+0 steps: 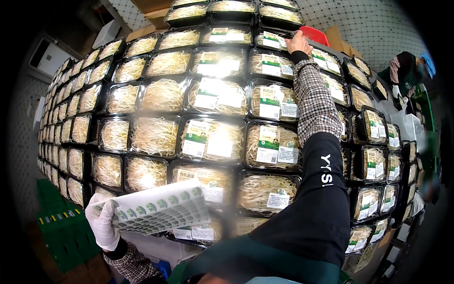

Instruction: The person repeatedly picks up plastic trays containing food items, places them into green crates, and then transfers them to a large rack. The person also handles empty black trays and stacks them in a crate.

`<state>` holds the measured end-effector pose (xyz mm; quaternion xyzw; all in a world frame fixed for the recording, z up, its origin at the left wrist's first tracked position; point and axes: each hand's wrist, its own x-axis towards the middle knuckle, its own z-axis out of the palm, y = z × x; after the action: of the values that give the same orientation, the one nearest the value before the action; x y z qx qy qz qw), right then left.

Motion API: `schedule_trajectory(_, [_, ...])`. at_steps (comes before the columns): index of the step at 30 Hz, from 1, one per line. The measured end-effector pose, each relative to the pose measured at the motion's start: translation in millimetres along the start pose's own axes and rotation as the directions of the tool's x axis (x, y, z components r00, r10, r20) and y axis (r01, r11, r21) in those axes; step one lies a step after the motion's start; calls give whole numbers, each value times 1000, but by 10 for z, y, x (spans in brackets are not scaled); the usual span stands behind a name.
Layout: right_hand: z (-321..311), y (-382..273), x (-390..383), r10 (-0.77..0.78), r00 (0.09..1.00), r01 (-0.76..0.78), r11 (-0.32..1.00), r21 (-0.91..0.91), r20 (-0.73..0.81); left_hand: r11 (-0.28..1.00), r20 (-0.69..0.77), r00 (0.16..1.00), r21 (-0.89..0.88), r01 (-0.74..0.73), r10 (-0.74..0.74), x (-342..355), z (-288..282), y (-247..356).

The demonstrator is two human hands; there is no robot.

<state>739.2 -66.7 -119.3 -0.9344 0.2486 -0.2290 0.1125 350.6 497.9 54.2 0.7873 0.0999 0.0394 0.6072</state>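
Over at the lower left of the frame we have green crates (66, 234), and just right of them the left hand (103, 225), white-gloved, closed on the near end of a sticker sheet (163, 210). That sheet is out in front at the lower left of centre, above the trays, its long axis running left to right with a slight rise, its free end pointing right, rows of green stickers showing. Looks feather-light and bendy, likely to flop or crease, so the plain margin seems the safest hold. Across the middle, plain sprout trays (153, 136) give way to labelled trays (272, 144), rank upon rank. And up at the top, right of centre, here's the right hand (299, 43), well apart from the left, fingers at the right end of a labelled tray (272, 40); whether they grip or merely press, I can't tell. That tray lies wide, long axis left to right, probably light, its shiny cover slick and easily dented, best held by the stiffer rim. A red bin (314, 36) sits just beyond, and a co-worker (407, 71) bends at the upper right.
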Motion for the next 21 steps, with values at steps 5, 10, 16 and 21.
schedule_trajectory(5, [71, -105, 75, 24, 984, -6, 995, 99, -178, 999, -21, 999, 21, -45, 46, -118, -71, 63])
schedule_trajectory(10, [264, -725, 117, -179, 972, 69, 837, 543, 151, 998, -58, 997, -45, -43, 40, -91, -169, 4])
schedule_trajectory(16, [541, -1367, -12, -8, 973, -71, 941, 331, 230, 982, -229, 973, -173, -80, 39, 129, -424, -198])
schedule_trajectory(21, [593, -1553, -207, -93, 989, 96, 995, -19, 111, 970, -223, 944, 79, -230, 242, 510, -748, -446])
